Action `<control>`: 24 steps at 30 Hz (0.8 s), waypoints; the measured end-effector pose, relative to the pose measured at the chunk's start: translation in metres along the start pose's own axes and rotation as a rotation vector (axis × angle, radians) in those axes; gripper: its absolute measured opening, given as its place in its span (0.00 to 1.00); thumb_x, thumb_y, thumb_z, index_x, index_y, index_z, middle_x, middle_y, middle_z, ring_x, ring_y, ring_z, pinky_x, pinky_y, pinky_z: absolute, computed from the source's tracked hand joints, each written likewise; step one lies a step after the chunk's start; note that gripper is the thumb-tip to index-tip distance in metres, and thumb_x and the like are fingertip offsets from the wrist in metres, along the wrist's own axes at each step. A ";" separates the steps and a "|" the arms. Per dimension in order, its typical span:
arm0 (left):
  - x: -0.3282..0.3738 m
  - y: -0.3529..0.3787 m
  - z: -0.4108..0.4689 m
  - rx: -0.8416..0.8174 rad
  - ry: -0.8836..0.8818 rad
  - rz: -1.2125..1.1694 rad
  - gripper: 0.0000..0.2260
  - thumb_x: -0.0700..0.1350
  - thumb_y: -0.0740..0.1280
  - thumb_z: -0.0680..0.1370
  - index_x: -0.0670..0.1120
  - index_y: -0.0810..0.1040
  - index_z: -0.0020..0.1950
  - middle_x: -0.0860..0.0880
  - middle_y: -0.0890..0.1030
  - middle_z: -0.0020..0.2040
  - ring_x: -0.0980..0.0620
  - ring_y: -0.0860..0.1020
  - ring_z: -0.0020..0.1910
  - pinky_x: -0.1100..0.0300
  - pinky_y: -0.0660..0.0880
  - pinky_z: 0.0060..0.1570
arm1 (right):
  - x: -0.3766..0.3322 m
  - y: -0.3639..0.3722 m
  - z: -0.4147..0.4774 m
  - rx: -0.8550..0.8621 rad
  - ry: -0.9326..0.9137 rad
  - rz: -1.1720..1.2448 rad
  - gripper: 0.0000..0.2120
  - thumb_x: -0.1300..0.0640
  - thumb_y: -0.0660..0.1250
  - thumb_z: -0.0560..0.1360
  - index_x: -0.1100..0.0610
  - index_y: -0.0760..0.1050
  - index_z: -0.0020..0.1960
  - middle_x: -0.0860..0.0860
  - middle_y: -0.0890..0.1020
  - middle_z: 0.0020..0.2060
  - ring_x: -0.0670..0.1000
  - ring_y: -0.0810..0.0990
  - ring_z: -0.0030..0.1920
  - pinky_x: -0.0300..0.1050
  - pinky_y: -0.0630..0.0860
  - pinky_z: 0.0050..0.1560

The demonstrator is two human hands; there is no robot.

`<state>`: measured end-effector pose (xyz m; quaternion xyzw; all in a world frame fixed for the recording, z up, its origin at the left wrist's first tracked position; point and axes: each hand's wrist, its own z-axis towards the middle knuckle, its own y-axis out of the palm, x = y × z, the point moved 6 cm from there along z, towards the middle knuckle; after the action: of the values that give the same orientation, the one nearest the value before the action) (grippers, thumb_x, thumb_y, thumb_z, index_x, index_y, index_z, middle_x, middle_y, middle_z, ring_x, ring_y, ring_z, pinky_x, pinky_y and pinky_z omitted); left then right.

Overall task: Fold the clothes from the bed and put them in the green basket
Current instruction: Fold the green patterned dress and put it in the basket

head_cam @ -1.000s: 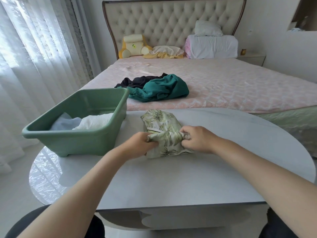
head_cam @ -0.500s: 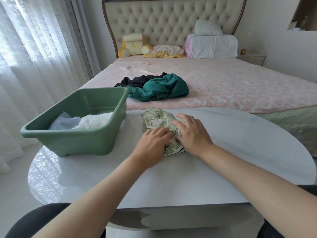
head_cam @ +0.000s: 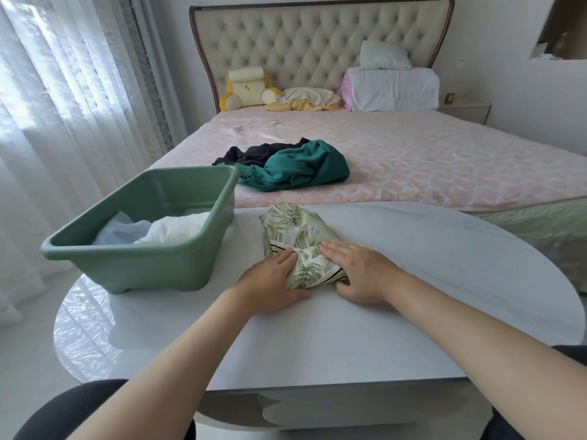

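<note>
As the leaf-print garment (head_cam: 293,230) lies now: it is folded into a small bundle on the desk (head_cam: 413,281), just right of the green basket (head_cam: 143,271), and has not yet been placed in it.
Grip: no pinch is seen. The left hand (head_cam: 270,281) and right hand (head_cam: 359,268) are laid flat on the bundle's near end, fingers straight, and it is pressed down.
Done: two folded pieces, a white one (head_cam: 178,228) and a pale blue one (head_cam: 122,231), are held in the basket's near half.
Left: a teal garment (head_cam: 305,166) and a black garment (head_cam: 254,152) are heaped unfolded on the bed (head_cam: 444,166), touching each other, past the desk's far edge.
Stage, as judged: roughly midway, with the present fold all but finished.
Edges: the basket's right wall stands near the bundle, so its rim would have to be cleared by a lift leftward.
Open room: bare desk is seen to the right of the hands and nearer than them. The basket's far half looks free.
</note>
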<state>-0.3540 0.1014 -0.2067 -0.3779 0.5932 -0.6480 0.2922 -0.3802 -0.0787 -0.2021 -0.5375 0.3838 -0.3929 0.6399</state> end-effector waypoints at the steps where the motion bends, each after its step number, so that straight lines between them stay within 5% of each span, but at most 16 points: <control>1: -0.001 -0.001 0.000 0.020 0.007 -0.010 0.43 0.69 0.63 0.74 0.47 0.55 0.81 0.54 0.52 0.81 0.53 0.57 0.78 0.58 0.58 0.75 | -0.001 -0.001 0.000 0.007 0.010 0.018 0.37 0.51 0.66 0.75 0.53 0.57 0.81 0.49 0.60 0.80 0.47 0.58 0.79 0.39 0.52 0.77; 5: 0.001 -0.009 0.000 0.097 0.058 -0.118 0.23 0.60 0.67 0.76 0.51 0.76 0.68 0.51 0.71 0.65 0.51 0.71 0.66 0.58 0.70 0.64 | 0.001 -0.013 0.004 0.005 0.072 0.093 0.29 0.50 0.64 0.73 0.51 0.70 0.75 0.48 0.74 0.72 0.50 0.72 0.71 0.42 0.67 0.71; 7: -0.003 -0.019 0.000 0.052 -0.022 -0.197 0.12 0.56 0.67 0.77 0.49 0.81 0.53 0.50 0.78 0.52 0.50 0.77 0.54 0.61 0.72 0.51 | 0.004 -0.024 0.005 -0.015 0.108 0.127 0.17 0.48 0.64 0.72 0.50 0.80 0.59 0.49 0.83 0.55 0.53 0.79 0.56 0.45 0.74 0.57; 9: -0.010 -0.029 -0.003 0.018 -0.120 -0.315 0.14 0.57 0.67 0.78 0.48 0.75 0.39 0.51 0.76 0.37 0.51 0.75 0.37 0.59 0.69 0.35 | 0.011 -0.034 0.004 -0.053 0.161 0.254 0.06 0.50 0.67 0.75 0.52 0.78 0.47 0.50 0.82 0.43 0.53 0.79 0.46 0.47 0.73 0.47; 11: -0.015 -0.036 -0.006 0.054 -0.193 -0.418 0.19 0.59 0.66 0.78 0.47 0.71 0.34 0.51 0.72 0.31 0.52 0.69 0.31 0.58 0.65 0.31 | 0.018 -0.041 0.001 -0.093 0.205 0.408 0.06 0.49 0.68 0.77 0.51 0.79 0.49 0.48 0.82 0.43 0.49 0.79 0.47 0.44 0.73 0.48; 16: -0.013 -0.031 -0.007 0.076 -0.311 -0.457 0.20 0.60 0.66 0.78 0.44 0.75 0.38 0.50 0.74 0.34 0.51 0.72 0.33 0.58 0.66 0.31 | 0.023 -0.037 -0.002 -0.028 0.284 0.533 0.10 0.42 0.63 0.81 0.46 0.74 0.45 0.46 0.79 0.43 0.45 0.76 0.45 0.39 0.69 0.42; 19: -0.017 -0.027 -0.002 0.028 -0.384 -0.384 0.22 0.64 0.66 0.77 0.44 0.77 0.45 0.48 0.78 0.40 0.49 0.75 0.37 0.58 0.67 0.32 | 0.023 -0.029 0.000 0.001 0.326 0.509 0.17 0.37 0.54 0.82 0.50 0.72 0.56 0.49 0.80 0.50 0.51 0.77 0.52 0.47 0.72 0.50; 22: -0.020 -0.013 0.000 -0.092 -0.443 -0.287 0.27 0.69 0.64 0.74 0.46 0.77 0.56 0.47 0.80 0.49 0.46 0.78 0.48 0.57 0.74 0.42 | 0.021 -0.022 0.003 -0.014 0.365 0.380 0.18 0.38 0.51 0.83 0.50 0.66 0.61 0.52 0.79 0.54 0.55 0.77 0.54 0.52 0.73 0.56; 24: -0.020 -0.016 0.000 -0.012 -0.455 -0.146 0.30 0.70 0.66 0.71 0.47 0.75 0.59 0.48 0.79 0.54 0.46 0.76 0.54 0.55 0.74 0.51 | 0.018 -0.018 0.007 -0.016 0.383 0.296 0.18 0.39 0.54 0.83 0.52 0.64 0.63 0.53 0.78 0.59 0.56 0.77 0.57 0.53 0.73 0.57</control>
<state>-0.3421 0.1198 -0.1934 -0.5578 0.4869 -0.5620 0.3687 -0.3681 -0.0948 -0.1847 -0.3963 0.5759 -0.3865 0.6016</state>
